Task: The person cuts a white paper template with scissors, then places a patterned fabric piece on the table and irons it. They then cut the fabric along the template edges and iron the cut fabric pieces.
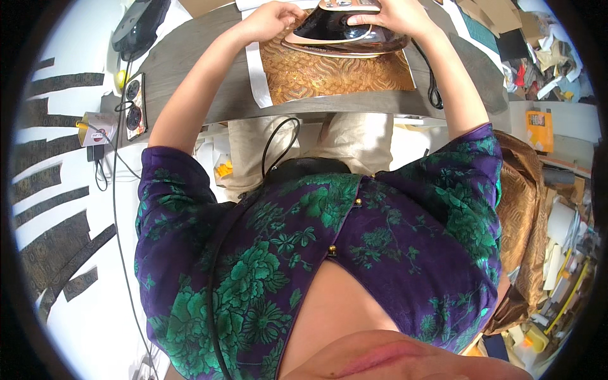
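Note:
My right hand (pixel 373 16) grips a black and bronze electric iron (pixel 320 33), with the thumb across its upper body. The iron rests over the upper part of a gold, wave-patterned brocade piece (pixel 335 76) on white paper (pixel 261 88). My left hand (pixel 278 19) is just left of the iron, at the upper edge of the brocade, fingers curled together; what they hold, if anything, is hidden. A black cord (pixel 430 82) hangs down at the right of the brocade, looped near the front of the curved grey table (pixel 190 73).
At the left are a small two-dial device (pixel 134 107), a dark appliance (pixel 133 28), hanging cables and dark fabric strips (pixel 57 247) on a white surface. Bronze fabric (pixel 525 190) lies behind my right arm. Cluttered papers and scraps (pixel 544 69) fill the right side.

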Demonstrator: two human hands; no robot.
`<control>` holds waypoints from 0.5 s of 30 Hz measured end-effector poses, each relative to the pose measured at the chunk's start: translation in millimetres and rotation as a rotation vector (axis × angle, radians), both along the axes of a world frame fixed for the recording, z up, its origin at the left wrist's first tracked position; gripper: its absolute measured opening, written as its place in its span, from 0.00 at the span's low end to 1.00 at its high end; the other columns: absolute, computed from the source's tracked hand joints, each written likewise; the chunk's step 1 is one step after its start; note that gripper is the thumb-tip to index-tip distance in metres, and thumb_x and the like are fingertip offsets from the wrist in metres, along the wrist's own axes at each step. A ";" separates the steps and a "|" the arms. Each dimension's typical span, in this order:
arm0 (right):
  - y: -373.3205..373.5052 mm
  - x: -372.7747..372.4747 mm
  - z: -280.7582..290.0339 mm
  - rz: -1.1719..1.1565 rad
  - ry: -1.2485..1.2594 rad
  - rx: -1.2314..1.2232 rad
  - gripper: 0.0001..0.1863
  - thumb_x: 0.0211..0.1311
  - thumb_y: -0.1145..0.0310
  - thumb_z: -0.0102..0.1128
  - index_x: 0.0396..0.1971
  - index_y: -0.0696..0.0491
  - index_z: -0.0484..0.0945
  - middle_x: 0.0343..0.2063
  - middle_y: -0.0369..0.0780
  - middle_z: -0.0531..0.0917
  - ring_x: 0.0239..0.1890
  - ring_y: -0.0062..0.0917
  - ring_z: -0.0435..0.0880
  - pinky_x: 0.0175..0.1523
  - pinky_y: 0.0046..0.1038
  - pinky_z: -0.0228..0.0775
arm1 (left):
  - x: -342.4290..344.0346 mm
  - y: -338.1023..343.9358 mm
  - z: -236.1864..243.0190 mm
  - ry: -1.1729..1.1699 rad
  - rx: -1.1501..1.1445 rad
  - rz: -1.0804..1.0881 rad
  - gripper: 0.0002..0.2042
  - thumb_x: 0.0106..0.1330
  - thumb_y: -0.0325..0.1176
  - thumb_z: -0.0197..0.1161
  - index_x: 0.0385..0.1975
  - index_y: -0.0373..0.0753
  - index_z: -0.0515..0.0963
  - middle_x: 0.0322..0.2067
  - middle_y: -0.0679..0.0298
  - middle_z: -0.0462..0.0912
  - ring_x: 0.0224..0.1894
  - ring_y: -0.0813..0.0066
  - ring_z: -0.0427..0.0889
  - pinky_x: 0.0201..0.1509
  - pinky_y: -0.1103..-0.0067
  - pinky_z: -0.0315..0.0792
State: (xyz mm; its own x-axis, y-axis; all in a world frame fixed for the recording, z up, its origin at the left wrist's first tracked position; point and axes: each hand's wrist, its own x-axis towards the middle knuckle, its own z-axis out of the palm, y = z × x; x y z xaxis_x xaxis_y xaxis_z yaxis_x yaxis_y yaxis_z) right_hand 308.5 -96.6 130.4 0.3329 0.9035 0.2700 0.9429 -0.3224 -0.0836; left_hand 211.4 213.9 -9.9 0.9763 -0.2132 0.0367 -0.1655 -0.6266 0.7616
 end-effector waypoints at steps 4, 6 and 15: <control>-1.3 4.2 -7.5 0.035 0.023 0.001 0.31 0.50 0.37 0.73 0.39 0.52 0.87 0.31 0.50 0.86 0.36 0.47 0.87 0.43 0.42 0.78 | -9.8 -24.1 0.2 0.084 0.012 0.039 0.16 0.73 0.17 0.51 0.59 0.32 0.76 0.49 0.63 0.84 0.51 0.78 0.80 0.61 0.80 0.73; -3.0 0.3 1.8 0.017 0.014 -0.051 0.31 0.53 0.37 0.71 0.37 0.54 0.87 0.30 0.51 0.86 0.35 0.49 0.86 0.43 0.42 0.78 | -9.9 -29.0 -2.3 0.040 -0.060 -0.002 0.18 0.72 0.15 0.50 0.59 0.32 0.76 0.51 0.62 0.84 0.54 0.77 0.80 0.64 0.80 0.72; 17.2 -11.4 -5.9 0.015 -0.058 -0.089 0.38 0.54 0.29 0.63 0.29 0.57 0.88 0.23 0.54 0.84 0.30 0.50 0.85 0.39 0.45 0.78 | -20.8 -12.2 -21.2 -0.113 0.109 0.019 0.23 0.71 0.15 0.47 0.64 0.36 0.74 0.56 0.60 0.83 0.57 0.72 0.81 0.66 0.77 0.70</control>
State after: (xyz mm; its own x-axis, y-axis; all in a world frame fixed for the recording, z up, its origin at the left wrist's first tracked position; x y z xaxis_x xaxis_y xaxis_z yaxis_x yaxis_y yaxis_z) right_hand 297.1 -79.3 124.6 0.3049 0.9296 0.2072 0.9502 -0.3116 0.0000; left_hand 190.6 201.6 -31.1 0.9713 -0.2030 0.1239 -0.2330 -0.7083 0.6663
